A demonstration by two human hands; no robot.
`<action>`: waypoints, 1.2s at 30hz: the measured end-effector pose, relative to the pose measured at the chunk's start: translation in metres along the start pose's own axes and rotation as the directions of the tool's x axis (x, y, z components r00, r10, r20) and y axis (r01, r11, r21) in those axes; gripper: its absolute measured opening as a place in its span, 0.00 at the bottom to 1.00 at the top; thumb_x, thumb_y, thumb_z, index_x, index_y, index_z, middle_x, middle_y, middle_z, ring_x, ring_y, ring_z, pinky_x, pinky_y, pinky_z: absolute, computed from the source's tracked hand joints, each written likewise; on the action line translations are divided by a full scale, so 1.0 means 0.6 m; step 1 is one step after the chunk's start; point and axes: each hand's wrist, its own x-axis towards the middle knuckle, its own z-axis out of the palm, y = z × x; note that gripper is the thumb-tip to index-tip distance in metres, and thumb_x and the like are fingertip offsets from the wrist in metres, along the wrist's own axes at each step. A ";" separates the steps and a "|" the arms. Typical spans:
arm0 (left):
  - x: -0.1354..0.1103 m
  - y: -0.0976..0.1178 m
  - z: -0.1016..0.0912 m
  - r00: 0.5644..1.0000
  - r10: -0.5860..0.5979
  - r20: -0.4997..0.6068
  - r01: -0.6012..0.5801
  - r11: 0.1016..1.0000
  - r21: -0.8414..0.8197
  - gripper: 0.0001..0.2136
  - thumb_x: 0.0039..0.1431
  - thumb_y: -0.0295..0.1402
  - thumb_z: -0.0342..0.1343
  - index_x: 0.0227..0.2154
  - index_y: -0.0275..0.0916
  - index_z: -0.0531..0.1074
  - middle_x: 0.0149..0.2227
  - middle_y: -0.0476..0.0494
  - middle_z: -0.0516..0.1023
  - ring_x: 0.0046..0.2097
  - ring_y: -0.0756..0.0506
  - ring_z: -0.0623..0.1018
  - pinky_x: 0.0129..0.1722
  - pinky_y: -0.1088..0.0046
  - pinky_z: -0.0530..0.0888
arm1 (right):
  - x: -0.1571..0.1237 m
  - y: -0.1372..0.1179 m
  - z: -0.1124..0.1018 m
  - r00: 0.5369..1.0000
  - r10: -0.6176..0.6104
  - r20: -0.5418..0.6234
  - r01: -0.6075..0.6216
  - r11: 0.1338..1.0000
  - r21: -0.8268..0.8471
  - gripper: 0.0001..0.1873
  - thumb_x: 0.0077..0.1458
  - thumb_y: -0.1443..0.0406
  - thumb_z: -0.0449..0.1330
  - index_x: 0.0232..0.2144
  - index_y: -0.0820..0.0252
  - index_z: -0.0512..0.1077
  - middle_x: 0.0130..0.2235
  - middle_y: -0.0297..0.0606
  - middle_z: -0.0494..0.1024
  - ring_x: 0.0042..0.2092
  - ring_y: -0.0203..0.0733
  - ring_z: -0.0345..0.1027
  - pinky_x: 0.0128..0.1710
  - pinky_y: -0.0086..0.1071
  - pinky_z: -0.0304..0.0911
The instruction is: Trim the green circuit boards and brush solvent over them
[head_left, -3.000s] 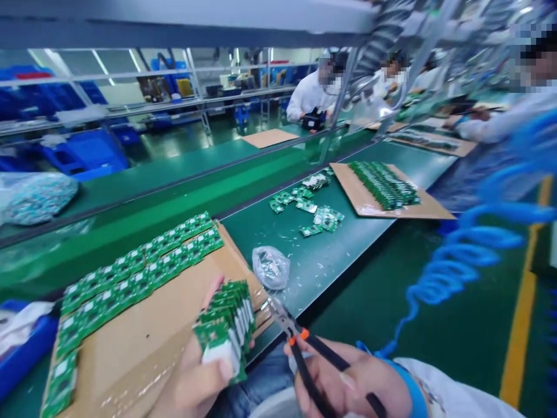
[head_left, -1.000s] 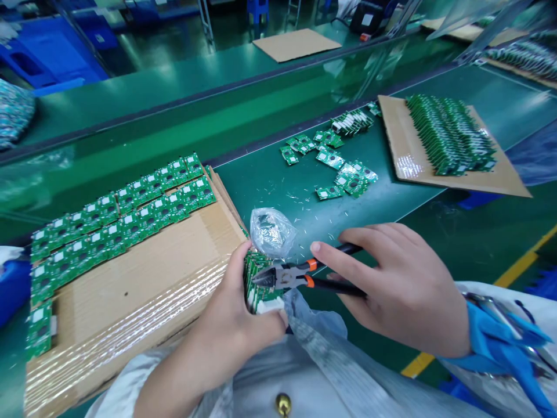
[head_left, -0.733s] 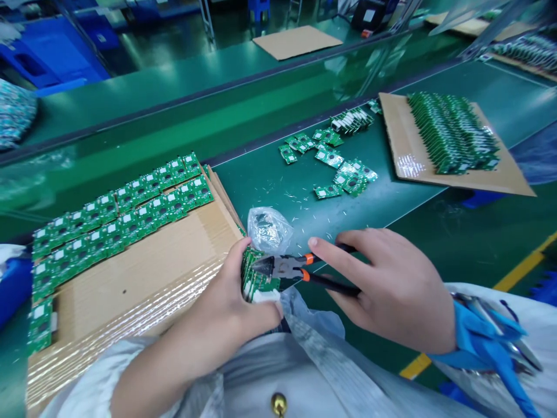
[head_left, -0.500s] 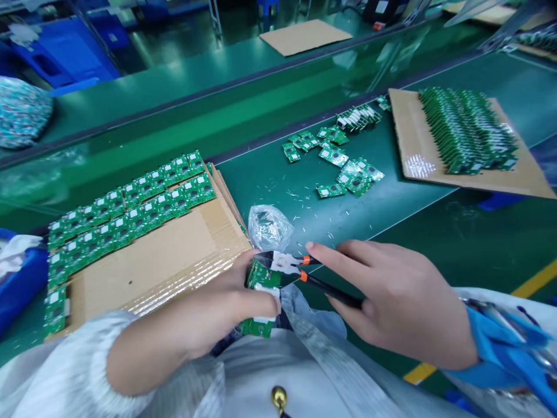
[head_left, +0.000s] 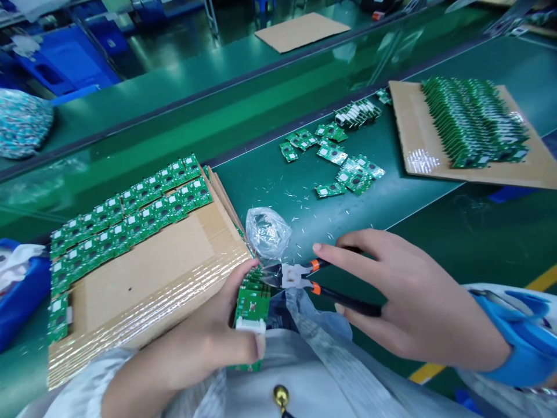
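PCB stack (head_left: 251, 307) clamped in your L hand (head_left: 204, 331), long axis toward you; cutters (head_left: 298, 277) in R hand (head_left: 413, 305), tips just beside stack, hands apart.

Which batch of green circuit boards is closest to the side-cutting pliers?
The small stack held in the left hand, right at the tips of the pliers; the other boards lie on cardboard or loose on the belt.

The left hand (head_left: 204, 331) is dropping toward the near side, carrying the stack of green circuit boards (head_left: 251, 307) lower, while the right hand (head_left: 409, 296) is sliding right, drawing the orange-handled diagonal cutters (head_left: 296, 276) back until their tips reach only the stack's far end.
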 end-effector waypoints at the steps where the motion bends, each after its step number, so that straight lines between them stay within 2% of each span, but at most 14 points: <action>1: -0.002 0.001 0.001 1.000 0.013 -0.006 -0.012 0.999 0.034 0.43 0.40 0.26 0.60 0.62 0.44 0.49 0.58 0.43 0.66 0.58 0.36 0.65 0.55 0.61 0.62 | -0.001 0.000 0.001 1.000 -0.019 -0.005 0.019 1.000 -0.007 0.25 0.50 0.66 0.56 0.53 0.58 0.65 0.42 0.47 0.70 0.38 0.47 0.64 0.34 0.40 0.63; 4: -0.008 0.004 0.007 0.998 0.018 -0.052 -0.009 0.987 0.159 0.46 0.39 0.24 0.60 0.62 0.46 0.46 0.60 0.42 0.64 0.60 0.34 0.62 0.58 0.58 0.59 | 0.000 -0.004 -0.001 0.998 -0.067 -0.011 0.066 0.996 -0.053 0.25 0.50 0.67 0.56 0.52 0.57 0.64 0.41 0.47 0.69 0.38 0.48 0.63 0.34 0.41 0.61; 9: -0.014 0.003 0.020 0.974 0.086 -0.210 -0.023 0.958 0.287 0.46 0.36 0.25 0.58 0.62 0.46 0.47 0.59 0.42 0.63 0.59 0.34 0.63 0.58 0.58 0.60 | 0.013 -0.013 -0.009 0.989 -0.145 -0.022 0.142 0.983 -0.115 0.24 0.48 0.68 0.56 0.50 0.59 0.64 0.39 0.48 0.69 0.35 0.48 0.60 0.31 0.41 0.58; 13: -0.014 0.008 0.028 0.971 0.037 -0.235 0.022 0.969 0.244 0.46 0.35 0.27 0.56 0.62 0.47 0.46 0.58 0.42 0.65 0.55 0.35 0.68 0.54 0.59 0.65 | 0.019 -0.015 -0.005 0.986 -0.160 -0.056 0.149 0.976 -0.159 0.23 0.49 0.67 0.56 0.50 0.58 0.64 0.38 0.48 0.69 0.35 0.49 0.60 0.32 0.41 0.57; 16: -0.014 0.012 0.032 0.960 0.013 -0.279 0.052 0.973 0.224 0.46 0.35 0.29 0.57 0.62 0.46 0.45 0.59 0.42 0.64 0.56 0.33 0.67 0.55 0.59 0.64 | 0.018 -0.013 0.000 0.983 -0.168 -0.070 0.152 0.970 -0.191 0.23 0.49 0.66 0.56 0.50 0.57 0.65 0.38 0.47 0.69 0.35 0.50 0.60 0.32 0.42 0.58; 22: -0.013 0.011 0.028 0.953 0.095 -0.288 -0.004 0.953 0.302 0.44 0.37 0.30 0.57 0.62 0.41 0.48 0.60 0.40 0.62 0.61 0.34 0.60 0.57 0.62 0.62 | 0.016 -0.013 -0.002 0.990 -0.131 -0.044 0.118 0.966 -0.229 0.24 0.51 0.65 0.56 0.52 0.52 0.65 0.39 0.46 0.70 0.35 0.51 0.61 0.33 0.44 0.57; 27: -0.011 0.008 0.019 0.973 0.021 -0.231 0.067 0.929 0.365 0.48 0.38 0.26 0.59 0.63 0.45 0.41 0.60 0.40 0.63 0.61 0.33 0.62 0.55 0.61 0.65 | 0.021 -0.013 -0.012 0.989 -0.137 -0.051 0.123 0.968 -0.218 0.23 0.49 0.67 0.54 0.49 0.51 0.67 0.36 0.45 0.70 0.34 0.50 0.62 0.31 0.43 0.56; 32: -0.012 0.004 0.026 0.949 0.023 -0.314 0.082 0.945 0.317 0.47 0.36 0.26 0.58 0.63 0.45 0.46 0.59 0.41 0.65 0.60 0.34 0.64 0.57 0.60 0.63 | 0.023 -0.010 -0.018 0.987 -0.157 -0.015 0.149 0.958 -0.244 0.24 0.48 0.68 0.53 0.49 0.50 0.68 0.36 0.44 0.70 0.34 0.50 0.62 0.32 0.43 0.56; 36: -0.014 0.004 0.029 0.935 0.041 -0.351 0.095 0.928 0.361 0.46 0.36 0.24 0.59 0.62 0.47 0.49 0.61 0.43 0.63 0.61 0.33 0.63 0.57 0.60 0.65 | 0.028 -0.007 -0.024 0.982 -0.186 -0.001 0.180 0.949 -0.260 0.25 0.47 0.69 0.52 0.49 0.51 0.68 0.36 0.45 0.71 0.34 0.51 0.61 0.32 0.43 0.55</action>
